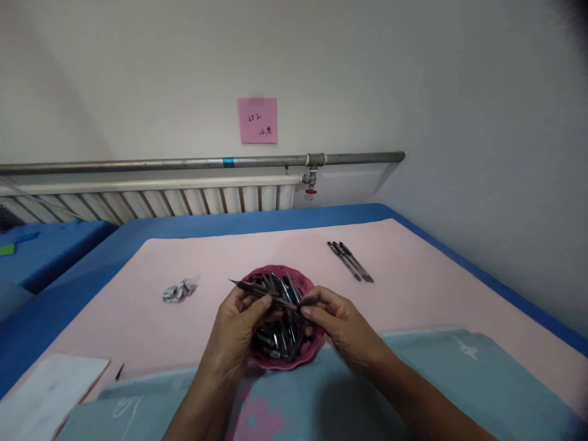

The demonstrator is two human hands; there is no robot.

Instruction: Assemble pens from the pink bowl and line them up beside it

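Observation:
Between my two hands lies a slim pen with a dark grip and a pointed tip aimed left. Its tip end is pinched by my left hand, thumb on top. My right hand closes its thumb and fingers on the other end; a small dark part there is too hidden to name. Directly beneath is a pink-red basket filled with several dark and clear pen parts. The basket's front edge meets a teal cloth.
Three capped pens lie side by side at the back right of the pink sheet. Crumpled paper sits to the left. White paper and a small dark piece are at front left. A radiator lines the wall.

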